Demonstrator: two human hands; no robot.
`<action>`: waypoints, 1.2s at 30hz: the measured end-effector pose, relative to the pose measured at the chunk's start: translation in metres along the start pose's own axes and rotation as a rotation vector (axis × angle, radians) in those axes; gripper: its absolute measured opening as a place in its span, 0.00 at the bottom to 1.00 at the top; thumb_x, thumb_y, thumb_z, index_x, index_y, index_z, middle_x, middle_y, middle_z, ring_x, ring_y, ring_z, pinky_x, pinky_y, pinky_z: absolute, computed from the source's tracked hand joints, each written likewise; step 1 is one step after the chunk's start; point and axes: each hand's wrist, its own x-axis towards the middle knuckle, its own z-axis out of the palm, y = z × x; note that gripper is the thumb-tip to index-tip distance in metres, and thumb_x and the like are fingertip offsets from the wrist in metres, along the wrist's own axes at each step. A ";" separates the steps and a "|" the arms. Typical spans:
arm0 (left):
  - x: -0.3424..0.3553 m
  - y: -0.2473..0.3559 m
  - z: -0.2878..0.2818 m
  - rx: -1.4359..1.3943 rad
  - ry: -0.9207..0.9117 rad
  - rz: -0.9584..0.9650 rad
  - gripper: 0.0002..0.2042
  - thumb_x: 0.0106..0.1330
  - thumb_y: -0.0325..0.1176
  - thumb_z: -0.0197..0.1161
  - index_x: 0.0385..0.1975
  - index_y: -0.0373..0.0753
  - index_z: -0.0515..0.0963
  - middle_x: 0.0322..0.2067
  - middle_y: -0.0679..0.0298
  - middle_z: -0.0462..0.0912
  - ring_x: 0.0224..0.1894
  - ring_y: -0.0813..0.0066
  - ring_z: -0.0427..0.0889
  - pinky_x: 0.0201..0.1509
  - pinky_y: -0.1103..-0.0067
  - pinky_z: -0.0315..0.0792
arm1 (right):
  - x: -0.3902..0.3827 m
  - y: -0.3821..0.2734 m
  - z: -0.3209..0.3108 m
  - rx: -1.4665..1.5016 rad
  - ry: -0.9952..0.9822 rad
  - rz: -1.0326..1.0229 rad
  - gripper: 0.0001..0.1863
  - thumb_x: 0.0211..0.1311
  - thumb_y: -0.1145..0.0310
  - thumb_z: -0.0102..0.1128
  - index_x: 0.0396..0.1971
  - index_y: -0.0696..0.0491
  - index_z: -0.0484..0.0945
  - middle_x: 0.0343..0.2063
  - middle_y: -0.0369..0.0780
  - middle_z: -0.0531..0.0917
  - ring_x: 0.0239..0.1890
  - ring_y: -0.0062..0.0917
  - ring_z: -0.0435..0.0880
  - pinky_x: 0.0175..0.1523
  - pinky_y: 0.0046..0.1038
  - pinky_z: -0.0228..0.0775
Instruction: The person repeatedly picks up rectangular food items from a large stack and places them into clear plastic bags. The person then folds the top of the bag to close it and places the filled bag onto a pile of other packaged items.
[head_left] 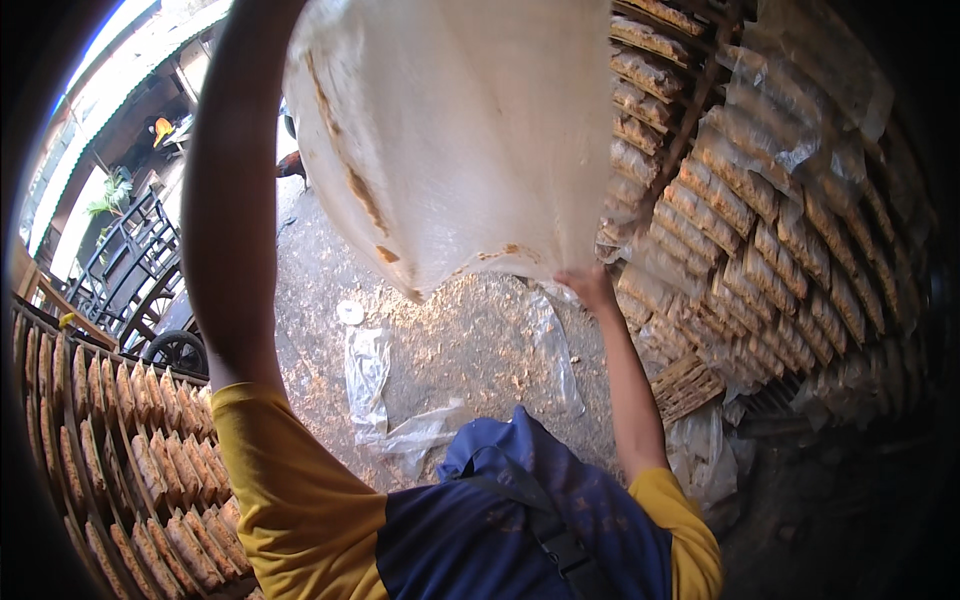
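Note:
A large, translucent whitish plastic sheet [470, 150] hangs spread out in front of me, with brown crumbly residue along its left side and lower edge. My right hand [590, 288] is closed on the lower right corner of this sheet, fingers pinched at its edge. Raised high on the left, my left arm [232, 220] runs past the top of the picture, so its hand is out of sight. Whether that hand holds the upper part of the sheet cannot be seen.
Slatted racks of plastic-wrapped brownish slabs [740, 230] stand on the right. More racked slabs [150, 440] fill the lower left. Plastic scraps [368, 375] and crumbs lie on the floor [470, 370]. A dark wheeled cart [130, 265] stands at the far left.

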 end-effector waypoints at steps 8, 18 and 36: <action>-0.085 0.038 0.116 -0.362 -0.225 0.009 0.10 0.55 0.24 0.67 0.37 0.40 0.86 0.28 0.59 0.87 0.24 0.68 0.85 0.29 0.74 0.79 | -0.065 -0.143 -0.080 0.255 0.382 -0.698 0.64 0.40 0.49 0.82 0.73 0.55 0.48 0.69 0.52 0.59 0.71 0.42 0.60 0.72 0.44 0.53; -0.108 0.070 0.146 -0.322 -0.576 0.102 0.42 0.44 0.50 0.80 0.59 0.46 0.64 0.44 0.59 0.85 0.37 0.59 0.86 0.41 0.66 0.79 | -0.097 -0.230 -0.162 0.188 0.657 -0.764 0.14 0.63 0.60 0.68 0.37 0.56 0.84 0.26 0.34 0.86 0.28 0.14 0.83 0.35 0.19 0.74; -0.241 0.070 0.207 -1.325 0.012 -1.068 0.14 0.72 0.40 0.60 0.47 0.35 0.74 0.29 0.62 0.80 0.20 0.79 0.80 0.17 0.83 0.68 | -0.107 -0.152 -0.169 0.167 1.025 -0.452 0.20 0.65 0.54 0.65 0.27 0.58 0.82 0.17 0.33 0.79 0.22 0.15 0.75 0.32 0.22 0.67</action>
